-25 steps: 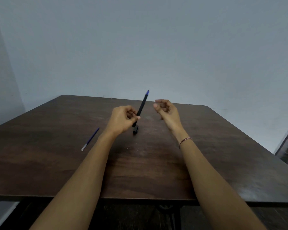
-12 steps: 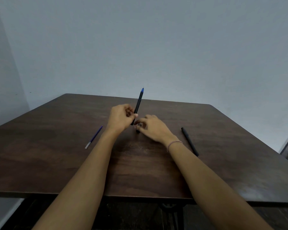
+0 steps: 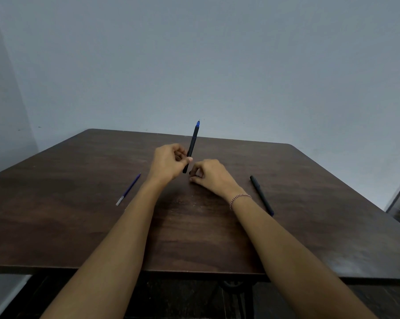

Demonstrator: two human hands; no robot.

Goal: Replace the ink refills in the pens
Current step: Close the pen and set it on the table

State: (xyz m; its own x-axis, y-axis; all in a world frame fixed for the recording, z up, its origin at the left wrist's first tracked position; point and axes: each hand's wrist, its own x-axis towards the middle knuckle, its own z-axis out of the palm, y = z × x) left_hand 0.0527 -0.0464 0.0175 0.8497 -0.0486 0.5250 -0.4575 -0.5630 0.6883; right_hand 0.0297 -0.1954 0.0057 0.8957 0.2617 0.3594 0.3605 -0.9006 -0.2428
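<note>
**inkfix_dan:** ok, nearest you first. Both forearms come in over the near edge of the counter [image 3: 56, 238], with a thin bracelet [image 3: 240, 199] on the right wrist. Your left hand [image 3: 169, 164] has its fingers wrapped round the low end of the black pen [image 3: 192, 143]. It's held almost upright over the middle of the counter, blue tip up. Your right hand [image 3: 209, 177] is down on the wood just beside it, fingers curled, thumb and forefinger pinching a small dark piece [image 3: 190, 173].

**refillnerd:** yeah, too tiny to call, but I'd guess that's the end cap. So to me you're at the closing-up step on this pen. Next move: bring that bit up to the bottom of the barrel, line it up straight, then push or twist it home. Hold the barrel firm so it doesn't swing.

**inkfix_dan:** as for the rest, a loose blue refill [image 3: 129, 188] lies toward the left edge, well apart from your hands. A second black pen [image 3: 261, 195] lies toward the right edge, just beside your right wrist. I'd say that one's next, though I can't tell if that refill is old or new.

**refillnerd:** the surface is dark wood, a bit scuffed, with rounded far corners. Past the far edge it's just a plain pale blue-grey wall.
</note>
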